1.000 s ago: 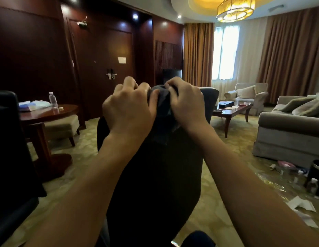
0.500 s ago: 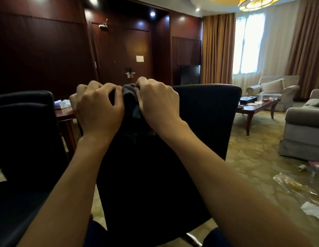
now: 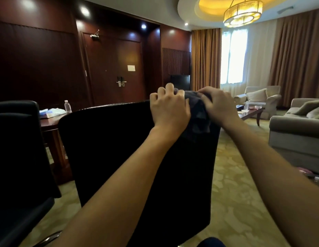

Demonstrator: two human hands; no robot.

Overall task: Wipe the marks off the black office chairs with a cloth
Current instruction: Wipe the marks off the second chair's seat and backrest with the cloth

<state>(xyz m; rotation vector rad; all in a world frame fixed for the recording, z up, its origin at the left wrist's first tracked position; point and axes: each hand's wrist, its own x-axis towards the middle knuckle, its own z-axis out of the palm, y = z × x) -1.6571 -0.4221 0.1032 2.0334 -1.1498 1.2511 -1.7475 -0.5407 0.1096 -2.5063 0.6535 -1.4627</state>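
Note:
A black office chair [image 3: 110, 148] stands right in front of me with its back turned to me. A dark grey cloth [image 3: 197, 113] is bunched over the right end of the backrest's top edge. My left hand [image 3: 168, 108] grips the cloth from the left with curled fingers. My right hand [image 3: 217, 106] grips it from the right, fingers folded over the top. A second black office chair [image 3: 17, 148] stands at the left edge of the view.
A dark wooden table [image 3: 51, 122] behind the chairs carries a water bottle [image 3: 67, 106] and tissues. A grey sofa [image 3: 298, 132], an armchair [image 3: 258, 98] and a coffee table [image 3: 249, 112] fill the right side. Litter lies on the carpet at right.
Both hands and the cloth have slid from the left part of the backrest's top edge to its right end. The view has shifted, so the chair now sits left of the hands.

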